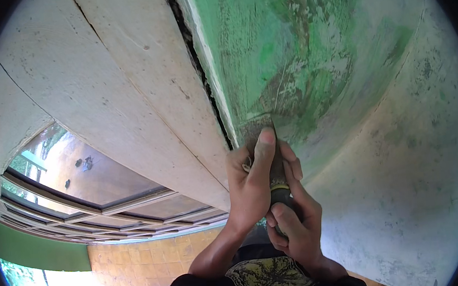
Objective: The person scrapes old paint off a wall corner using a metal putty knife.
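A scraper with a wide, stained metal blade is held in both hands, its edge against a green-painted wall strip. My left hand grips the blade, with the thumb lying along its face. Below it, my right hand is wrapped around the dark handle, which has a yellow ring at its top. Around the blade the green paint is worn, with grey and brown patches showing. Part of the handle is hidden behind the fingers.
Left of the green strip runs a dark gap beside a pale wooden frame. A window with glass panes adjoins the frame. A whitish wall is on the right. Orange floor tiles show below.
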Demonstrator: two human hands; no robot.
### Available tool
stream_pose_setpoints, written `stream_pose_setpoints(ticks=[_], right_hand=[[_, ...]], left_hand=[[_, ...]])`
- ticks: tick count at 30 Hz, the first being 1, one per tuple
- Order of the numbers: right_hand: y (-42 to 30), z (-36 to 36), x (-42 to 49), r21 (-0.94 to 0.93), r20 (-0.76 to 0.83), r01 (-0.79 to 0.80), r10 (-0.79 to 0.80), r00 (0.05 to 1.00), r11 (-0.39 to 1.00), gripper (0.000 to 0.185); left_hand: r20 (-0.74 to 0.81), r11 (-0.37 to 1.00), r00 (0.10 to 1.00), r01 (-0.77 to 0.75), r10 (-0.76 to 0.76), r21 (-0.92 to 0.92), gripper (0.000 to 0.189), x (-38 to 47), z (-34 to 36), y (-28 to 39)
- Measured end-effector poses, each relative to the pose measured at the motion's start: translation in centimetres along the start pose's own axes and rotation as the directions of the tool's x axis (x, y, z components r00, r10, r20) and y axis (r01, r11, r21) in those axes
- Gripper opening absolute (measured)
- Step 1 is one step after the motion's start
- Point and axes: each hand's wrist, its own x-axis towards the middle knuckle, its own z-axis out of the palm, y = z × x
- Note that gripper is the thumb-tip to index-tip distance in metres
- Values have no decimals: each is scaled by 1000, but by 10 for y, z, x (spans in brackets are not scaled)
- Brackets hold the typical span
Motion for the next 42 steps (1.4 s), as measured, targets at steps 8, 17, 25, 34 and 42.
stream_pose_setpoints(ticks=[8,17,25,34,42], right_hand=[[-4,1,4,-2,54,44,-44,998,999,63],[-4,8,-9,-74,-5,77,-77,997,994,62],[-1,8,-6,-99,20,27,-25,999,995,62],[17,2,-1,-102,-16,60,-62,998,993,62],[32,1,-4,-70,-28,73,-75,997,995,62]], left_hand=[[-14,999,999,-41,41,-11,46,3,2,7],[5,993,995,-100,100,67,45,-1,10,22],[-2,993,1000,-2,1,-120,45,-7,-3,4],[-21,998,999,-41,40,-53,45,-5,-6,1],[-56,1000,998,19,-18,5,46,-15,-17,-13]])
